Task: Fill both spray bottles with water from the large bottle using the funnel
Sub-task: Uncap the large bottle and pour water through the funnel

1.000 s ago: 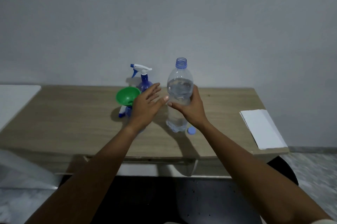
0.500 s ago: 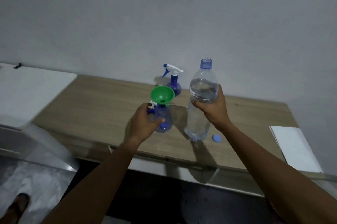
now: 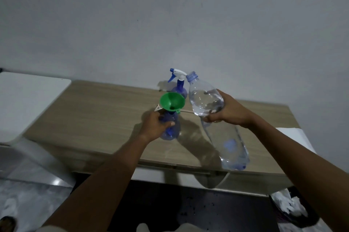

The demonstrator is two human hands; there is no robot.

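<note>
Right hand clamps the tilted bottle mid-body, neck above the funnel; left hand grips the sprayer. No labels legible.

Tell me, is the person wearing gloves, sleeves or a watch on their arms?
No gloves. The left hand and right hand are both bare, with no rings or watch showing. Both forearms are bare too. A bit of pale cloth shows at the bottom edge by the left arm, perhaps clothing, but it is too cut off to tell.
</note>
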